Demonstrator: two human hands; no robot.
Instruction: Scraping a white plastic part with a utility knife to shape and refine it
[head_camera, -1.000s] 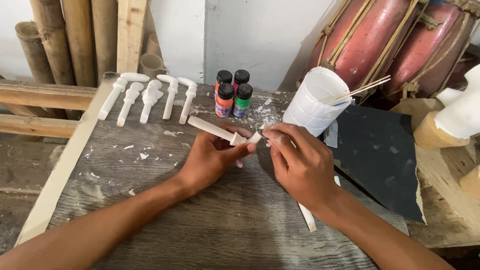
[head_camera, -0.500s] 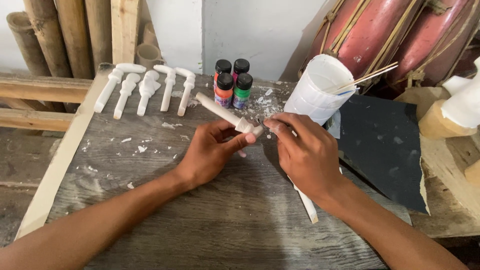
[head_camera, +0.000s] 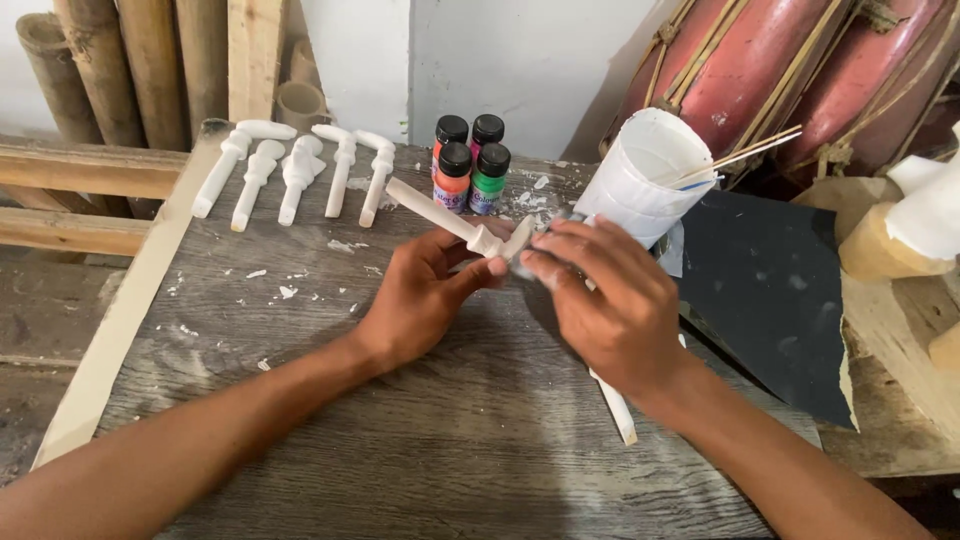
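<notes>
1. Head view: the left hand (head_camera: 425, 300) pinches a white carved peg (head_camera: 462, 228) between thumb and fingers, close to its wider end, so the thin shaft points up and away toward the far left of the worktop (head_camera: 330, 440).
2. The right hand (head_camera: 605, 300) has its fingers curled narrowly together at the same wide end of the peg, the fingertips touching it; I cannot tell whether they hold something small against it.
3. The peg is lifted above the middle of the worktop, just in front of the paint bottles.
4. Five more white pegs (head_camera: 300, 178) lie side by side along the far left edge.
5. Four small paint bottles (head_camera: 470, 165) with black caps stand at the far edge, near its middle.
6. A white cup (head_camera: 640, 175) holding thin sticks (head_camera: 745, 157) leans just right of the bottles.
7. A dark sheet (head_camera: 770, 290) lies at the right edge.
8. A pale stick (head_camera: 615, 405) lies under the right wrist.
</notes>
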